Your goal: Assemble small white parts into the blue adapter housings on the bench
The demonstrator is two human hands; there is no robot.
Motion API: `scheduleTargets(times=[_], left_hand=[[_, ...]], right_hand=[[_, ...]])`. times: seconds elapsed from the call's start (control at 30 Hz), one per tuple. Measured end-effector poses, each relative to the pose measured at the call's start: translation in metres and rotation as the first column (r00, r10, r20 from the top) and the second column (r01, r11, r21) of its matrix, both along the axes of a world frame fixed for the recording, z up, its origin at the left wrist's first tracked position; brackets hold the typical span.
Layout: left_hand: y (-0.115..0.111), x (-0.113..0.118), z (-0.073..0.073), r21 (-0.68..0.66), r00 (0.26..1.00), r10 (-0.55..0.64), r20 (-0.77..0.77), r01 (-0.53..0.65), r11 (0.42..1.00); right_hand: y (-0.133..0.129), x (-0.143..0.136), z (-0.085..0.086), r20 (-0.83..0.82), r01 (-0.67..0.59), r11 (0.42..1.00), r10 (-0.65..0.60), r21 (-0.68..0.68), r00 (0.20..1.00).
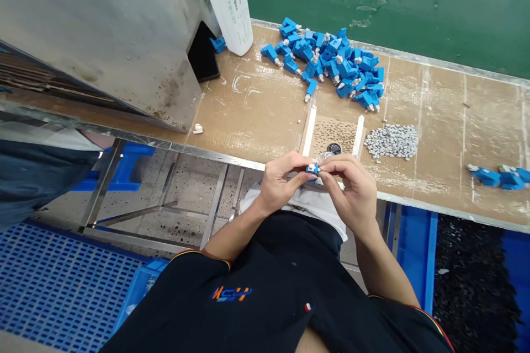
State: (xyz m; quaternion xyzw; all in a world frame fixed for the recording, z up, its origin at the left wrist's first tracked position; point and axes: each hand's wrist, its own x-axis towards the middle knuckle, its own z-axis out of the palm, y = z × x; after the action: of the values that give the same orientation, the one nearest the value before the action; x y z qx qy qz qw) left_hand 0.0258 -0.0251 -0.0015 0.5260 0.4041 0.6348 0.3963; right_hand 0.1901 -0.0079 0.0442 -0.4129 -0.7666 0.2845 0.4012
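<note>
Close to my body, at the table's front edge, a small blue plastic part with a white piece (312, 169) sits between my two hands. My left hand (284, 179) pinches it from the left with thumb and forefinger. From the right, the thumb and forefinger of my right hand (350, 187) close at its end; whether they grip the part or a tiny piece on it is hidden. Just beyond the fingers lie a round black item (333, 148) and a clear round lid or dish (326, 156), on a speckled patch (335, 133) framed by white strips.
Many blue parts with white ends (331, 60) are heaped at the back. Small grey pieces (392, 141) form a pile to the right, with more blue parts (501, 176) beyond. A white bottle (232, 11) and black phone-like slab (203, 52) stand left, beside a metal box (124, 33).
</note>
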Motion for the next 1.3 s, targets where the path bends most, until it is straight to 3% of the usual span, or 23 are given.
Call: scheduleTargets(times=[0.1, 0.23, 0.4, 0.6, 0.7, 0.8, 0.87, 0.97, 1.03, 1.1, 1.17, 1.2, 1.23, 1.3], left_hand=[[0.001, 0.005, 0.001, -0.068, 0.996, -0.029, 0.082, 0.035, 0.997], [0.002, 0.011, 0.01, -0.149, 0.989, -0.102, 0.105, 0.117, 0.982], [0.006, 0.017, 0.022, -0.196, 0.998, -0.041, -0.052, 0.03, 0.98], [0.01, 0.019, 0.028, -0.164, 0.983, -0.065, -0.172, 0.037, 0.986], [0.031, 0.02, 0.031, -0.161, 0.949, -0.208, -0.238, 0.172, 0.972], [0.084, 0.026, 0.033, -0.095, 0.791, -0.408, -0.456, 0.412, 0.906], [0.13, 0.037, 0.031, 0.001, 0.663, -0.292, -0.689, 0.405, 0.914], [0.187, 0.062, 0.021, 0.057, 0.392, -0.08, -0.916, 0.326, 0.944], [0.208, 0.079, 0.013, 0.066, 0.268, -0.013, -0.963, 0.281, 0.957], [0.215, 0.091, 0.006, 0.078, 0.23, 0.017, -0.973, 0.256, 0.963], [0.217, 0.095, 0.002, 0.085, 0.25, 0.019, -0.968, 0.254, 0.964], [0.216, 0.093, 0.002, 0.085, 0.272, 0.012, -0.962, 0.259, 0.962], [0.215, 0.089, 0.003, 0.087, 0.302, 0.003, -0.953, 0.265, 0.96], [0.208, 0.074, 0.009, 0.097, 0.39, -0.017, -0.92, 0.272, 0.957]], right_hand=[[0.001, 0.001, -0.009, -0.049, 0.037, 0.999, -0.038, -0.025, 0.998], [0.0, -0.003, -0.017, -0.005, 0.149, 0.981, -0.15, 0.126, 0.989], [-0.002, -0.012, -0.02, 0.007, 0.253, 0.924, -0.266, 0.288, 0.964], [-0.002, -0.022, -0.018, -0.025, 0.341, 0.87, -0.356, 0.356, 0.934], [0.003, -0.01, -0.018, -0.015, 0.385, 0.858, -0.405, 0.339, 0.914], [0.014, 0.041, -0.024, 0.074, 0.478, 0.824, -0.521, 0.306, 0.85], [0.025, 0.096, -0.033, 0.173, 0.607, 0.745, -0.66, 0.276, 0.731], [0.043, 0.187, -0.043, 0.315, 0.797, 0.562, -0.815, 0.221, 0.487], [0.052, 0.236, -0.045, 0.396, 0.857, 0.468, -0.845, 0.218, 0.36], [0.059, 0.263, -0.044, 0.428, 0.871, 0.421, -0.856, 0.253, 0.289], [0.061, 0.267, -0.042, 0.401, 0.843, 0.433, -0.868, 0.32, 0.293], [0.062, 0.262, -0.042, 0.377, 0.811, 0.471, -0.862, 0.347, 0.339], [0.062, 0.254, -0.043, 0.362, 0.764, 0.539, -0.832, 0.354, 0.42], [0.06, 0.234, -0.046, 0.374, 0.607, 0.743, -0.668, 0.283, 0.643]])
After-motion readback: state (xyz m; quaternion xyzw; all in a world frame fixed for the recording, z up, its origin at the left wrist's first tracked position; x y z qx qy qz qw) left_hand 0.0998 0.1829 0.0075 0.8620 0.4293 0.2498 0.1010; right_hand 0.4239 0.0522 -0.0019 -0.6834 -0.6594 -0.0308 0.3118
